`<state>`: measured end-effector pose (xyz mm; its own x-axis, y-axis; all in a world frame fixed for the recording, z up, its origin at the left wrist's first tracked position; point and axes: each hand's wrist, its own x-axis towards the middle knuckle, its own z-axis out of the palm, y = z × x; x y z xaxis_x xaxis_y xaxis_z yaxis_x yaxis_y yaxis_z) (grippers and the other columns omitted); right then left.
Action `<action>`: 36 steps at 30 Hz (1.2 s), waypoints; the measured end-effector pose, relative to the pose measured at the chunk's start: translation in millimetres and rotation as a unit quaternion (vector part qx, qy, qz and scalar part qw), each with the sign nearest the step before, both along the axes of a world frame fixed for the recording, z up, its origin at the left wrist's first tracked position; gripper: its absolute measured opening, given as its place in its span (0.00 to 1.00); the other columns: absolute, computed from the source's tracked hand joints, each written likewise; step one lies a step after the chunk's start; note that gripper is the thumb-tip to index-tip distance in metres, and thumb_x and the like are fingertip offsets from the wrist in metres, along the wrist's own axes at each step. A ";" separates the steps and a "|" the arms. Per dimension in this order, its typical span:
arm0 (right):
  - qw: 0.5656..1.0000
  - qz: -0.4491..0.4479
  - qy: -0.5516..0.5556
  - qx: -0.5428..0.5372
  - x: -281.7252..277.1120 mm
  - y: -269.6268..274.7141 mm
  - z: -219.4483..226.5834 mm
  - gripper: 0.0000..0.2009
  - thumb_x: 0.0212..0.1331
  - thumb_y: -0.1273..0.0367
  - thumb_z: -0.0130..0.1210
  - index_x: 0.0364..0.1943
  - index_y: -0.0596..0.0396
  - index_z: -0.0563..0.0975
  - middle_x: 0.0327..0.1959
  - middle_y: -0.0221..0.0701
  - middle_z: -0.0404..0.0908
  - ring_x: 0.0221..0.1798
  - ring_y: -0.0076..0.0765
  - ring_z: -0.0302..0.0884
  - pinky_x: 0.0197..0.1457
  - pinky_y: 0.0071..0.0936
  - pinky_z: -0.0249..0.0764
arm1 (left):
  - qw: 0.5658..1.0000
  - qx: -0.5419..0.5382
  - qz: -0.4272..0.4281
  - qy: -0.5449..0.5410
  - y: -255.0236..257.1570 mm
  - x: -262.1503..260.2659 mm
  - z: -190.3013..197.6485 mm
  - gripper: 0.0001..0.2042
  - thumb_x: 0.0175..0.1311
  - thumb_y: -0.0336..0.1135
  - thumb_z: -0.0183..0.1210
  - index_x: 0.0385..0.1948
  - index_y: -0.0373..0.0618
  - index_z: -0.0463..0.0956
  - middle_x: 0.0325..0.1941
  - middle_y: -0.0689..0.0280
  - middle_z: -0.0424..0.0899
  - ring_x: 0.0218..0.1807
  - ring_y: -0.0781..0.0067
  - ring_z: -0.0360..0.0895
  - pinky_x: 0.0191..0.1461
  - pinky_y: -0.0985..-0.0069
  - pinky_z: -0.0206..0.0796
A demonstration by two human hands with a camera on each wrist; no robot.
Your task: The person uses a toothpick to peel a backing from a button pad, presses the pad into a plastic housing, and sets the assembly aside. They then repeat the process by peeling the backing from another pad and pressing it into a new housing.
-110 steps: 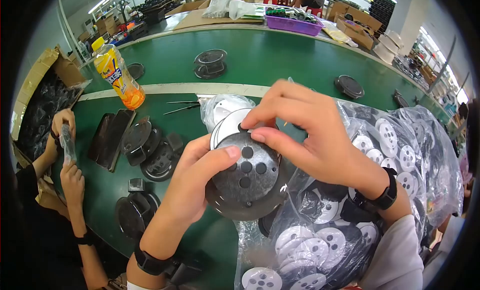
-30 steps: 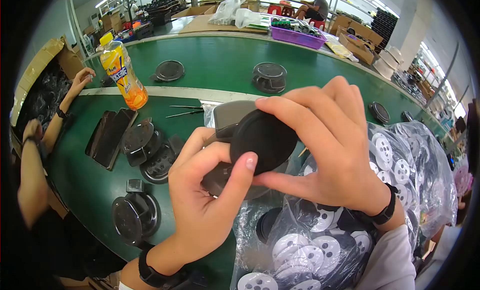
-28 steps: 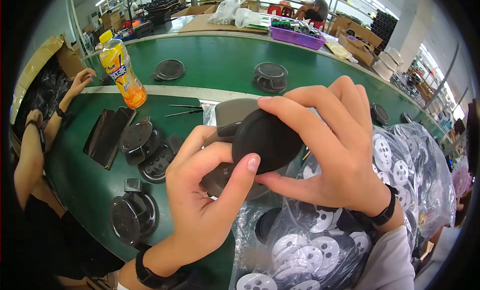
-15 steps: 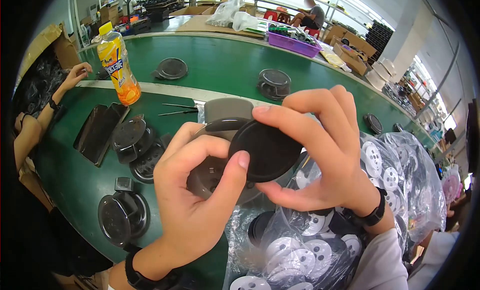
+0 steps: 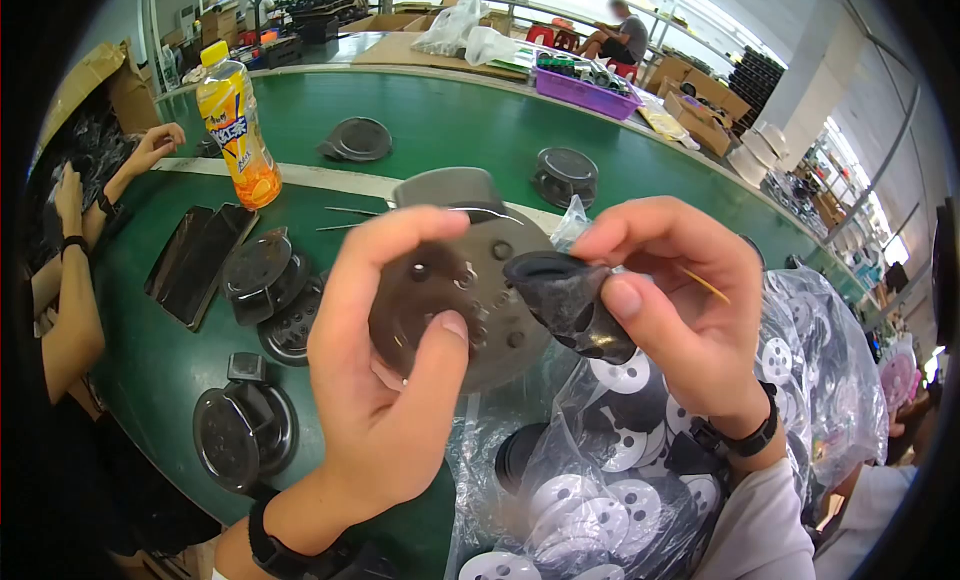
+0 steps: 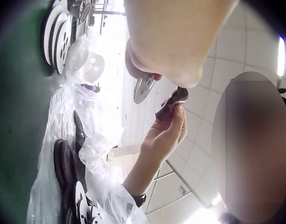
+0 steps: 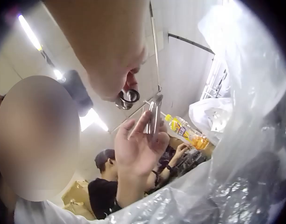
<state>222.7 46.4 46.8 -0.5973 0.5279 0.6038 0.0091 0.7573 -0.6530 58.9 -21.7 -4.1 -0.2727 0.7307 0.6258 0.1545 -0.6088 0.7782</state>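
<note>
My left hand (image 5: 385, 380) holds a dark see-through plastic disc (image 5: 515, 345) by its left side; small round bosses dot its face and a tab stands at its top. Just right of it, my right hand (image 5: 700, 290) pinches a soft black round pad (image 5: 560, 300), bent into a cup shape. A thin wooden stick (image 5: 706, 285) shows by the right fingers. In the left wrist view the black pad (image 6: 167, 111) sits in the right fingertips, apart from the disc (image 6: 144, 88). The right wrist view has the disc (image 7: 154, 119) edge-on in the left hand (image 7: 138, 156).
Clear plastic bags (image 5: 820, 370) of white holed discs (image 5: 570, 515) lie at right. Dark disc parts (image 5: 245, 435), flat black pieces (image 5: 200, 265) and a drink bottle (image 5: 238, 130) stand left. Another person's hands (image 5: 150, 150) reach in at far left; more parts sit on the far green surface.
The black pad, flat before the disc with both hands on it, is now bent in my right hand and off to the right. My left thumb and index finger have spread, uncovering the disc's face.
</note>
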 end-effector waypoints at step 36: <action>0.930 0.131 0.149 -0.308 1.1 19.9 -2.1 0.16 0.60 0.64 0.44 0.43 0.65 0.72 0.35 0.32 0.74 0.37 0.21 0.69 0.42 0.18 0.65 | 0.872 -0.221 -0.212 -0.381 2.9 2.4 2.2 0.16 0.54 0.21 0.56 0.42 0.44 0.60 0.42 0.58 0.75 0.45 0.70 0.74 0.46 0.71 0.69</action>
<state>223.8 66.3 44.7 -0.6081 0.6889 0.3945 -0.3748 0.1890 -0.9076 61.3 -18.8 -1.9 -0.1334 0.9910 0.0123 -0.6767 -0.1001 0.7295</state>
